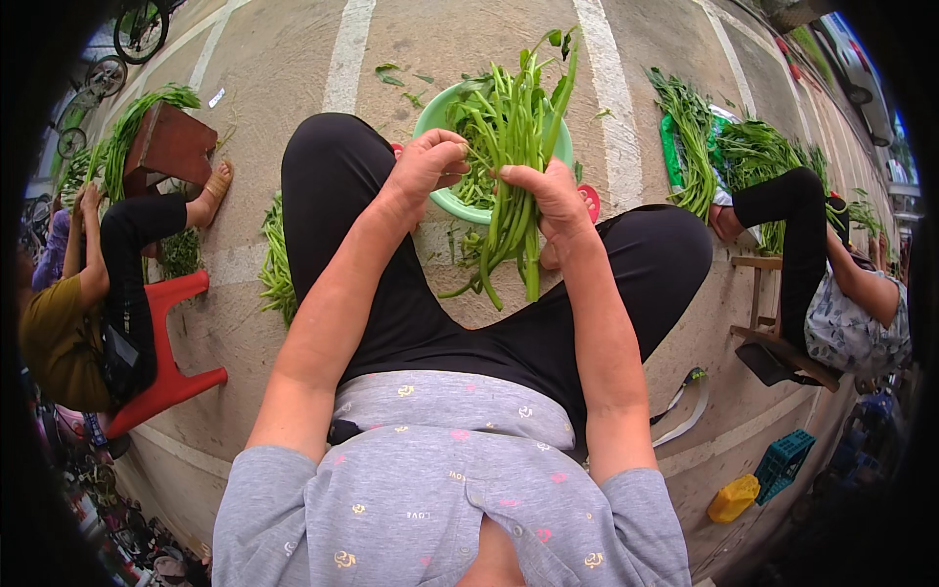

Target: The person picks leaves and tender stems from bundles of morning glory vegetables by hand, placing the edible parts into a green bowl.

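Note:
A bunch of long green leafy stems, like water spinach point(516, 147), is gripped in my right hand point(556, 201), thumb across the front. The stems stand upright, their cut ends hanging below the hand between my knees. Just left of the bunch, my left hand point(427, 168) is closed with thumb and fingertips pinched together; whatever they hold is too small to make out. Behind both hands a light green plastic basin point(430, 122) stands on the ground, with loose greens inside, partly hidden by the bunch.
A person on a red plastic stool point(171, 338) sits at left by a brown wooden stool point(168, 147) draped with greens. At right another person sits near heaps of greens point(758, 157). More stems point(278, 259) lie beside my left leg. A yellow bag point(734, 499) and teal crate point(785, 468) stand lower right.

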The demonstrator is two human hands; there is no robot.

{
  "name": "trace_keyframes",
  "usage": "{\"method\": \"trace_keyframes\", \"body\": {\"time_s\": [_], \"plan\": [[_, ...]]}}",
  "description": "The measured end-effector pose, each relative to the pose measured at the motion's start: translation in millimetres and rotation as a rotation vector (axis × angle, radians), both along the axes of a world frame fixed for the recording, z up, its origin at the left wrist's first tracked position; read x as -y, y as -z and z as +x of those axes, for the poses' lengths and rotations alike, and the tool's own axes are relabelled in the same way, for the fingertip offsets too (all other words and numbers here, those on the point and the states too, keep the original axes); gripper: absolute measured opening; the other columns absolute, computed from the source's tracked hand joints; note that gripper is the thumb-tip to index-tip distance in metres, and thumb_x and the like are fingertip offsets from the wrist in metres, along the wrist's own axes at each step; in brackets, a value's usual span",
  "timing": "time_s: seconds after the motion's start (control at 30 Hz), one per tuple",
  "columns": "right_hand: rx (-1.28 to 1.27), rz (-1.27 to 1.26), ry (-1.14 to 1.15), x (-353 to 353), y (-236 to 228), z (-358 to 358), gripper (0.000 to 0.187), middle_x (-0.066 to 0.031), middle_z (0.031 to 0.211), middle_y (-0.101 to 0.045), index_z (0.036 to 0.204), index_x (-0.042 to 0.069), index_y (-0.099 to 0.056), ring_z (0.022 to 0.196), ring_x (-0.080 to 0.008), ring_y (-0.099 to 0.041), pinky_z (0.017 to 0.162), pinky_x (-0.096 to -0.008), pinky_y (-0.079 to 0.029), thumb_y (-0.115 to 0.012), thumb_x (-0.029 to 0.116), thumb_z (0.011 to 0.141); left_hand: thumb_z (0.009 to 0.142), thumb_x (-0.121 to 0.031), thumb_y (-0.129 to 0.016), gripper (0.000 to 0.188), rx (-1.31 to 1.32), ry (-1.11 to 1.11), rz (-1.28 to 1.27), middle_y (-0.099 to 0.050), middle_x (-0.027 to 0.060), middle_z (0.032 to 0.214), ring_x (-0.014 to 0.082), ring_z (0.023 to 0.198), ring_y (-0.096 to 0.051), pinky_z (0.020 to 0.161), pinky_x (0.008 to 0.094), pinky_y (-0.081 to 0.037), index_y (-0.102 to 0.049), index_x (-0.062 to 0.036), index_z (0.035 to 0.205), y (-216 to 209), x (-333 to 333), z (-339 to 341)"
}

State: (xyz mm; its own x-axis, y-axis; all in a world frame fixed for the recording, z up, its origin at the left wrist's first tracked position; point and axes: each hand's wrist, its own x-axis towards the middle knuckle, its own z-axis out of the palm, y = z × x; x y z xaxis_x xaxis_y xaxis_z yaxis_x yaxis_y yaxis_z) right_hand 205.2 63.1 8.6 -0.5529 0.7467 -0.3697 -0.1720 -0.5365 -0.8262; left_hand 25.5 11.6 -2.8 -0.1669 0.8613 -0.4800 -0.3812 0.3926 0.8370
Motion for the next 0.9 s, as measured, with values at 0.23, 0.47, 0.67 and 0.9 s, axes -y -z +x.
{"method": "trace_keyframes", "body": {"time_s": [0.23,0.47,0.67,0.9], "plan": [[-0.007,0.009,0.005,0.8,-0.2,-0.9,0.035,-0.0059,0.087,-0.060,0.102,-0.001,-0.054,0.071,-0.0130,-0.059,0.064,-0.0253,-0.049,-0.066,0.005,0.070,0.082,-0.013,-0.056,0.007,0.109,-0.034,-0.055,-0.056,-0.0047,0.079,0.0082,0.070,-0.057,0.067,0.0264,-0.048,-0.055,-0.0155,0.088,-2.3,0.4,0.1],[-0.015,-0.031,0.025,3.2,-7.1,1.2,0.033,-0.0063,0.084,-0.059,0.102,-0.001,-0.054,0.067,-0.0145,-0.059,0.060,-0.0268,-0.050,-0.065,0.005,0.071,0.084,-0.015,-0.056,0.012,0.187,-0.209,-0.034,-0.054,-0.0023,0.083,0.0112,0.072,-0.057,0.067,0.0281,-0.049,-0.054,-0.0115,0.095,1.2,0.5,-7.8],[-0.047,-0.023,0.063,2.4,-2.2,2.3,0.034,-0.0076,0.084,-0.059,0.103,-0.002,-0.053,0.066,-0.0157,-0.059,0.059,-0.0277,-0.051,-0.064,0.004,0.072,0.083,-0.016,-0.060,0.017,-0.098,-0.154,0.109,-0.057,0.0005,0.084,0.0106,0.072,-0.056,0.068,0.0250,-0.047,-0.060,-0.0059,0.097,1.5,-1.1,-4.9],[-0.052,-0.033,0.101,0.3,3.0,2.3,0.035,-0.0085,0.085,-0.059,0.104,-0.002,-0.052,0.067,-0.0159,-0.059,0.059,-0.0279,-0.052,-0.064,0.003,0.072,0.083,-0.008,-0.060,0.015,-0.489,0.097,0.331,-0.064,0.0032,0.086,0.0095,0.079,-0.058,0.071,0.0241,-0.046,-0.063,-0.0042,0.096,1.1,-0.6,10.4]]}}
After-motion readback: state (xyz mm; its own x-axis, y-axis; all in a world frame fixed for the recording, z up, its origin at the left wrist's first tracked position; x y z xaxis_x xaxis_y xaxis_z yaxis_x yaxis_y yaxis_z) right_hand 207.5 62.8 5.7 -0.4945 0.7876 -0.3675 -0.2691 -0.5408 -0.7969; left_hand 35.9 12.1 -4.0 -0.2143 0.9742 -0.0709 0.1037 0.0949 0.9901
